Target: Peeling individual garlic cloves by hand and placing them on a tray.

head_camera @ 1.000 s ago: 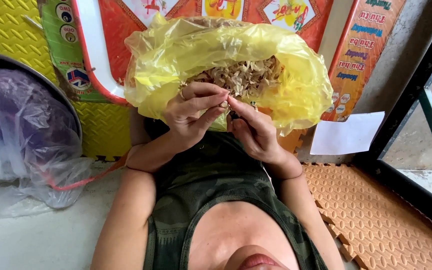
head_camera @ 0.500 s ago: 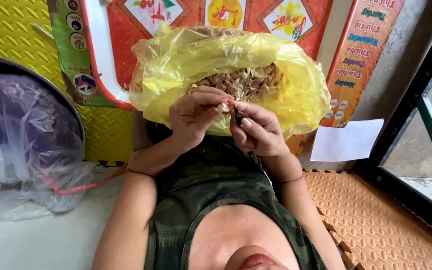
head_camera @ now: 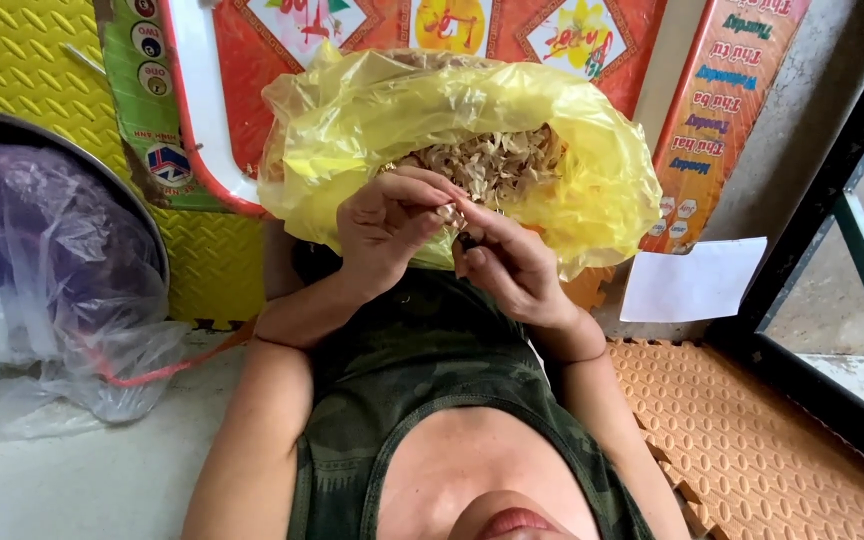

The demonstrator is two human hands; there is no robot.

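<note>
Both hands stay mid-frame, barely shifted; left hand (head_camera: 387,225) and right hand (head_camera: 507,262) pinch one small husk (head_camera: 449,212) together over the yellow bag (head_camera: 592,150), catching debris.

The yellow bag (head_camera: 592,150) is thin, glossy, crinkled plastic, holding dry, matt, papery husks (head_camera: 497,165). The clear bag (head_camera: 42,290) is wrinkled shiny film in a dark metal basin (head_camera: 102,170). The orange floor mat (head_camera: 752,440) is matt, embossed foam.
</note>
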